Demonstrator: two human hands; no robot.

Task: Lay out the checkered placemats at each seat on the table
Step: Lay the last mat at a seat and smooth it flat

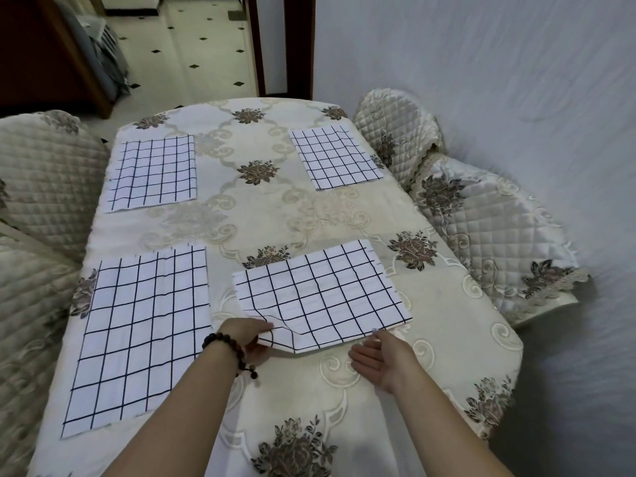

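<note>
**A:** Where do the placemats lie?

**B:** All four checkered ones are on the worktop (pixel 261 208), which is covered by a cream floral cloth. The far-left placemat (pixel 153 172) and the far-right placemat (pixel 335 156) lie flat at the far seats. The near-left placemat (pixel 141 335) lies flat along the left edge.

**A:** And the fourth?

**B:** The near-right placemat (pixel 320 294) sits askew, turned at an angle to the others. Its near-left corner is lifted off the cloth and rippled.

**A:** What holds that corner up?

**B:** The left hand (pixel 247 339). Its grip is closed on the raised corner, pinching it between thumb and fingers. A beaded bracelet (pixel 227 349) circles that wrist.

**A:** And the other hand?

**B:** The right hand (pixel 378 359) lies palm up with its grip released and the fingers fairly straight. One fingertip touches the near edge of the same placemat, towards its right corner.

**A:** What surrounds the worktop?

**B:** Chairs in quilted covers: a left chair (pixel 44 173) close against the left side and a right chair (pixel 481 215) by the pale wall. Beyond the far end is a tiled floor (pixel 192 46) dotted with dark diamonds.
</note>
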